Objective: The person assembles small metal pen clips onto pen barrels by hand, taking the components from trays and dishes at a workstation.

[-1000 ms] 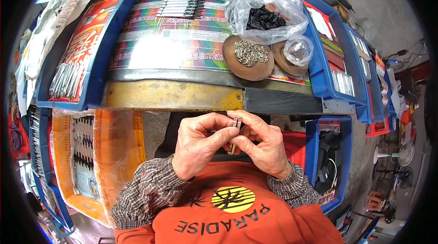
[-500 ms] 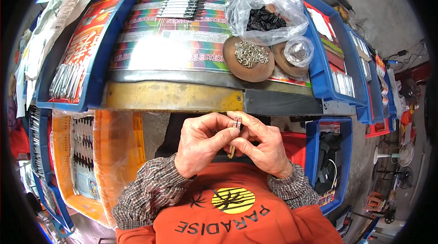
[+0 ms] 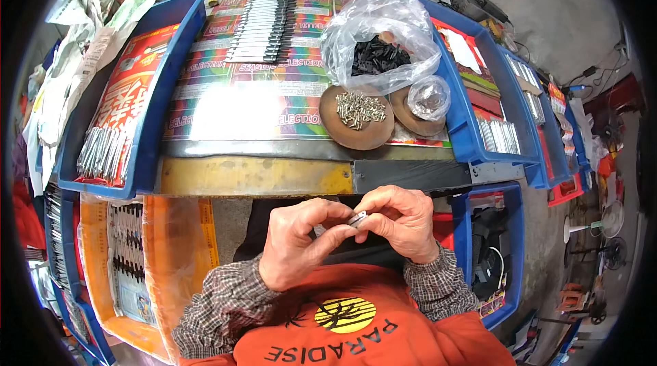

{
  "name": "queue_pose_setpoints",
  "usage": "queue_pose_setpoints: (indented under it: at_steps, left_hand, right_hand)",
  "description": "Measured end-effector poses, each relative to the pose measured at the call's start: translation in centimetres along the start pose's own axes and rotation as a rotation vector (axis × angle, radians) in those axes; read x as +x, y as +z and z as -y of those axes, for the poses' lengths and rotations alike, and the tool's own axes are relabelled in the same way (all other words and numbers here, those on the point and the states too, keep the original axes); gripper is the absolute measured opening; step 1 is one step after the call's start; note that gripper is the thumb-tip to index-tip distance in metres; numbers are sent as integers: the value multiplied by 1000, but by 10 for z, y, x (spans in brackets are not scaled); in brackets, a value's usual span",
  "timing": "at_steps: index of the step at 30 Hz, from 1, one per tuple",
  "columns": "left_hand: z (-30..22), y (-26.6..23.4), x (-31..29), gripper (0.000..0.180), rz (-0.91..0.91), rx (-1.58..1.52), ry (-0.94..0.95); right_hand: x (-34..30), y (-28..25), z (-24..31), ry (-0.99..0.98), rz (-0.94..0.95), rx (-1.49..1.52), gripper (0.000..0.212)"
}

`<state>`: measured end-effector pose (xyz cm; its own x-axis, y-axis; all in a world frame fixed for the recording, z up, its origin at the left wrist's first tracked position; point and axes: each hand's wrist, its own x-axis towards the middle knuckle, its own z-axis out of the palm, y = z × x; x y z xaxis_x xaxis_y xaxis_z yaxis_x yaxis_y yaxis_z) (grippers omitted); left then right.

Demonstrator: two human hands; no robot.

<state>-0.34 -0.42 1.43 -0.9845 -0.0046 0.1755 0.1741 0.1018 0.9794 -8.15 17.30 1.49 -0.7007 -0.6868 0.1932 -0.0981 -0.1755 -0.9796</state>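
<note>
- While both hands stay close in front of the chest, the small metal piece [image 3: 357, 217] has shifted a little since a second ago: it sat between the fingertips slightly to the right then, and now lies nearer the middle, tilted, between the two thumbs.
- The left hand [image 3: 295, 243] pinches its near end, thumb and forefinger pressed together on it; the other fingers curl loosely.
- The right hand [image 3: 402, 221] pinches the far end, its fingers bunched over the top, so I cannot tell exactly how the piece is seated under them.
- The hands themselves have barely moved, which I read as fine fitting work on the piece still going on, not a reach for another part.
- On the bench above, the brown dish of small screws [image 3: 357, 115] looks untouched, as do the second dish with a clear bag [image 3: 426, 100] and the plastic bag of black parts [image 3: 380, 43].
- The row of flat metal tools [image 3: 262, 22] lies well apart from the hands.
</note>
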Motion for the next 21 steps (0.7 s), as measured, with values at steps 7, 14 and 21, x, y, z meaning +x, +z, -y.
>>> queue_pose_setpoints:
  at_steps: [7, 14, 21]
  left_hand:
    - [5, 12, 5, 21, -198, 288, 224]
    - [10, 3, 9, 20, -188, 418, 247]
    - [12, -9, 9, 17, -203, 496, 224]
  right_hand:
    - [7, 2, -9, -65, -112, -57, 11]
    - [36, -21, 23, 15, 18, -365, 10]
    - [121, -70, 27, -308, -199, -1065, 8]
